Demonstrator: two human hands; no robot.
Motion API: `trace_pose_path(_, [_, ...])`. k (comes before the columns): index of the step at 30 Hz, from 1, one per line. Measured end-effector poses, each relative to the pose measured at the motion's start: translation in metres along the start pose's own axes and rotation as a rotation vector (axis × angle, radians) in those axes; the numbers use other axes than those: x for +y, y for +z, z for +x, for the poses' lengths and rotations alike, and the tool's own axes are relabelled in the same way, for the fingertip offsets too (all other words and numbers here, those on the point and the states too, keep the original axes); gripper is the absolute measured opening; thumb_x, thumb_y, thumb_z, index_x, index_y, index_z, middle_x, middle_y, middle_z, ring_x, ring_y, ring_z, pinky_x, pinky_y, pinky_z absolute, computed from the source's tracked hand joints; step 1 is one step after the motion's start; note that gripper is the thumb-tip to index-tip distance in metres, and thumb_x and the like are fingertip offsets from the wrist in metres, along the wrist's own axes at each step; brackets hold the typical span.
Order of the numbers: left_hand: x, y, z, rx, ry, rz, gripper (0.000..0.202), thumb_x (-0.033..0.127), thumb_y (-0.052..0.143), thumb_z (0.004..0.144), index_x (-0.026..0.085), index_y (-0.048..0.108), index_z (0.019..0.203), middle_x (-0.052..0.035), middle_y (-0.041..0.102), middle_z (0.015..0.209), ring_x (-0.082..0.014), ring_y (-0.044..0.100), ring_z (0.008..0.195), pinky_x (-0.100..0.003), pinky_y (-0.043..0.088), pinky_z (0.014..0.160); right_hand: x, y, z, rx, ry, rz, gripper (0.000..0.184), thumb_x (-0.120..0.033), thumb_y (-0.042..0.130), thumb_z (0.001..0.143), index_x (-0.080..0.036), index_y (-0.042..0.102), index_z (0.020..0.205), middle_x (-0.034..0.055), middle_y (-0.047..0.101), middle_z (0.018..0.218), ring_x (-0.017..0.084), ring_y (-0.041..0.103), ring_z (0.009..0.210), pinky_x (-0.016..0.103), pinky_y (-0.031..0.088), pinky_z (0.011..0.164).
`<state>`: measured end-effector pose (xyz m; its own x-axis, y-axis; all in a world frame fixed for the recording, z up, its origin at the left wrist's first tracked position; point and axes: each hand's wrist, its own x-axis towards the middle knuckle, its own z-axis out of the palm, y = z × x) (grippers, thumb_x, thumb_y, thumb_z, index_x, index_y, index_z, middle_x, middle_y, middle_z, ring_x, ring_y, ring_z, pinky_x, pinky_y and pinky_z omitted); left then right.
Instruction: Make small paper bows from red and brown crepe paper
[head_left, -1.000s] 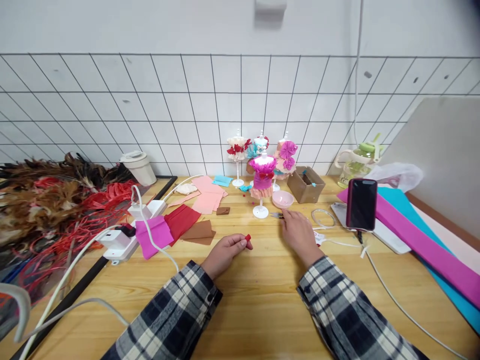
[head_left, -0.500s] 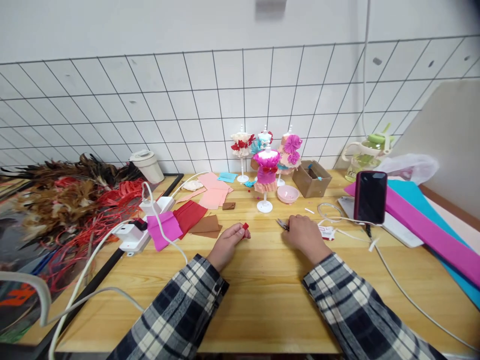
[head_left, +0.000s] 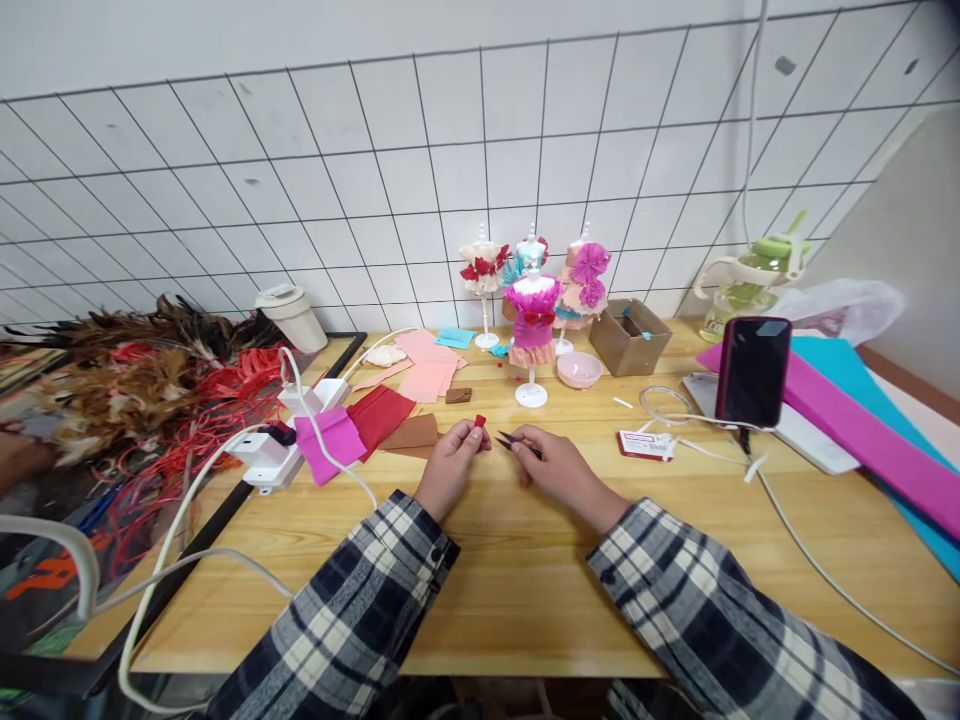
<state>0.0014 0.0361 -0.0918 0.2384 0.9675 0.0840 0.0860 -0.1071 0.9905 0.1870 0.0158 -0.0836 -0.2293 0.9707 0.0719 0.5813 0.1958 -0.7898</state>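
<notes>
Front dress form (head_left: 534, 325) stood mid-frame, behind right hand (head_left: 559, 468) — bowl (head_left: 580, 370) and box (head_left: 637, 352) rightward; power strip (head_left: 328, 394) left, feathers (head_left: 154, 395) far left.

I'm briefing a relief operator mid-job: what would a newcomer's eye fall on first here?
Probably the miniature dress form in bright magenta, standing in front of three other decorated forms near the tiled wall. Next, the brown feathers and red strands heaped at far left. Nearer, at the middle, the left fingers pinch a small red piece beside a dark pointed tool in the right fingers.
</notes>
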Motion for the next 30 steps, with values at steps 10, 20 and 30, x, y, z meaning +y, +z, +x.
trace_pose_path(10, [0.006,0.002,-0.002,0.014,0.042,0.103,0.028,0.042,0.048,0.086,0.017,0.055,0.074,-0.0022,0.057,0.073,-0.017,0.053,0.076,-0.028,0.042,0.077,-0.005,0.015,-0.005,-0.072,-0.046,-0.008,0.038,-0.043,0.02,0.097,-0.023,0.044,0.076,-0.0006,0.054,0.067,0.015,0.051,0.065,0.027,0.04,0.067])
trace_pose_path(20, [0.009,0.003,-0.004,-0.049,0.057,0.183,0.027,0.038,0.048,0.086,0.017,0.057,0.073,-0.0024,0.059,0.074,-0.0175,0.054,0.077,-0.028,0.042,0.077,-0.006,0.013,-0.008,-0.106,-0.08,-0.043,0.033,-0.04,0.021,0.098,-0.023,0.044,0.082,-0.0021,0.052,0.066,0.014,0.052,0.065,0.026,0.038,0.067])
trace_pose_path(30, [0.006,0.004,-0.005,-0.088,0.069,0.192,0.026,0.038,0.05,0.086,0.016,0.059,0.075,-0.0026,0.061,0.076,-0.0177,0.055,0.078,-0.027,0.042,0.077,-0.002,0.015,-0.006,-0.05,-0.085,-0.088,0.035,-0.042,0.022,0.098,-0.023,0.049,0.089,0.0004,0.056,0.076,0.015,0.053,0.07,0.026,0.037,0.067])
